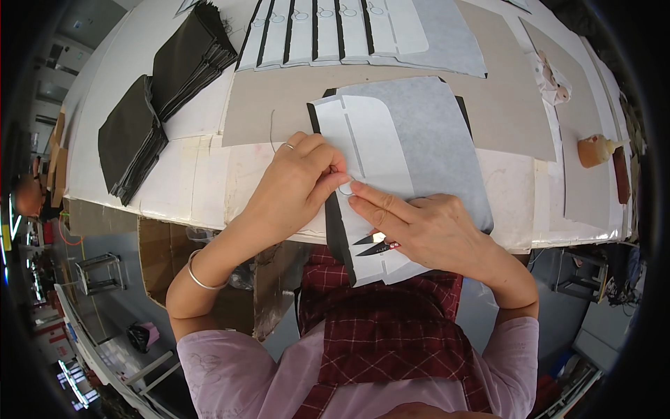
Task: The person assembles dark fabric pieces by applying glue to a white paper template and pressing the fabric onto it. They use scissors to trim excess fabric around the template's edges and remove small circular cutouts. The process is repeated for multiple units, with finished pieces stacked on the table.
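Note:
A layered panel (444, 140) lies in front of me, pale grey-blue with a white strip piece (380, 133) on its left and black fabric showing at the edges. Its near end hangs past the table edge. My left hand (296, 174) is closed, thumb and forefinger pinched at the panel's left edge; whatever is between them is too small to make out. Beside that pinch, my right hand (429, 227) presses its index fingertip by a small ring outline on the white piece. Scissors (374, 249) with dark blades and a bit of red are tucked in the right hand, blades pointing left.
Overlapping panels (317, 35) with small ring shapes lie at the back on grey board (516, 91). Two stacks of black fabric pieces (129, 136) stand at left. To the right are a bottle of amber liquid (594, 151) and a crumpled plastic bag (553, 84). A cardboard box (164, 258) sits below the table.

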`<state>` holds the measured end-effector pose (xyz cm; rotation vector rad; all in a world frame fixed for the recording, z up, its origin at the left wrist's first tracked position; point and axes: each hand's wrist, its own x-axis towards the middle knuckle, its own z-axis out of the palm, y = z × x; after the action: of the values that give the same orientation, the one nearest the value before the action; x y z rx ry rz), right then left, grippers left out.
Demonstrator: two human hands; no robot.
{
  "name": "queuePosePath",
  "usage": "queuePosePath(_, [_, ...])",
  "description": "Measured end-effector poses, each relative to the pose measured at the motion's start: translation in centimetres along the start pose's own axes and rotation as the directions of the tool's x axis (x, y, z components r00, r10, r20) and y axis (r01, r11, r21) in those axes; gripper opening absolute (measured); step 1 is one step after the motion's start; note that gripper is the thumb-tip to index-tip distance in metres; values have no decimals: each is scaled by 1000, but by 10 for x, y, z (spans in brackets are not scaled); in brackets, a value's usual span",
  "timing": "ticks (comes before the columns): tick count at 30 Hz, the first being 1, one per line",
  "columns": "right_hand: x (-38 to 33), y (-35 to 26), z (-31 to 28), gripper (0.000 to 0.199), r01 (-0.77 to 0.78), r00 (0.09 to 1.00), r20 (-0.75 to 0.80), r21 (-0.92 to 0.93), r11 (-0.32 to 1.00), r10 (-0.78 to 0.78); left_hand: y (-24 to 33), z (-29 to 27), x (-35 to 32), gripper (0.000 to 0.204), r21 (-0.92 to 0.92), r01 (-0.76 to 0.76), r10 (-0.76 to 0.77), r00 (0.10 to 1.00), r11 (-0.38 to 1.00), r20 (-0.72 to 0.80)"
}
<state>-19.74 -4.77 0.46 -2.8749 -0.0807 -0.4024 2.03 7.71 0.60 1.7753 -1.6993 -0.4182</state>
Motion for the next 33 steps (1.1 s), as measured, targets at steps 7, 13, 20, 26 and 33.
queuePosePath(7, [1, 0, -1, 41, 2, 1000, -5, 16, 1000, -2, 2, -4, -1, 11, -142, 134, -144, 988, 981, -63])
queuePosePath(13, [1, 0, -2, 40, 1, 1000, 27, 11, 1000, -2, 1, -4, -5, 9, -186, 230, -245, 967, 955, -63])
queuePosePath(20, [0, 0, -1, 41, -7, 1000, 23, 15, 1000, 7, 3, -33, -17, 15, 134, 314, -316, 949, 940, -8])
queuePosePath(26, [0, -1, -2, 41, -11, 999, 38, 29, 1000, 10, -8, -25, -11, 19, 2, 38, -38, 999, 999, 39])
queuePosePath(33, [-8, 3, -11, 42, -35, 997, -57, 188, 982, 46, -17, -26, -4, 13, -28, -61, 63, 996, 998, 61])
